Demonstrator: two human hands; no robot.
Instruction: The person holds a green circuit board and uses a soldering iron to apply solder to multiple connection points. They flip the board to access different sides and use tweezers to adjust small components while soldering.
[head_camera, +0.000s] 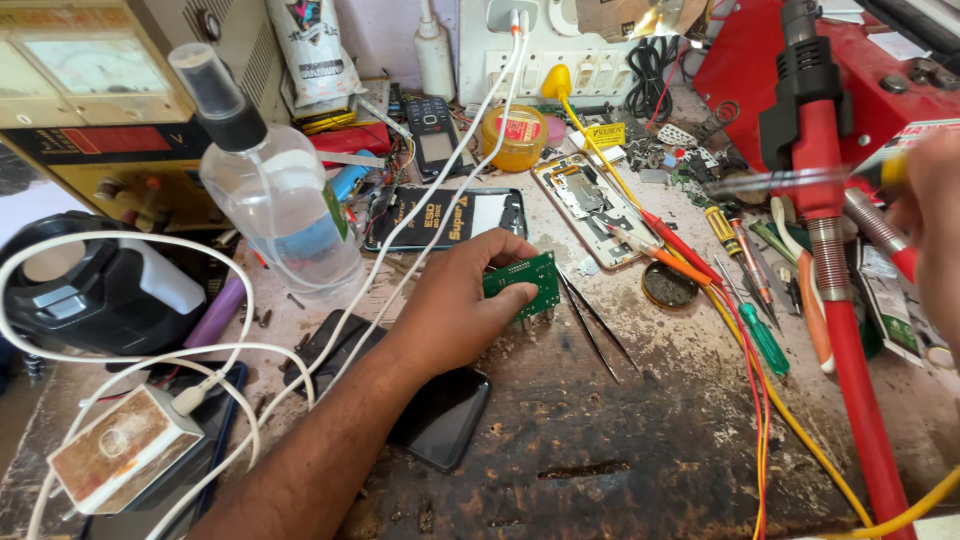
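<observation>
Pinching green circuit board (524, 284) at frame centre, our left hand (462, 305) has thumb and fingers clamped on its left edge; tweezers (596, 322) just right, dark phone (440, 415) under wrist; bare scorched benchtop (620, 450) lower centre gives open room; forearm runs from lower left; our right hand (935, 235) at right edge, blurred, grip unclear

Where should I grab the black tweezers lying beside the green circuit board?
Take the tweezers at their joined upper end, near the green circuit board in the left hand. Come from above: they lie flat, tips splayed toward the near edge, bench clear to their right.
</observation>
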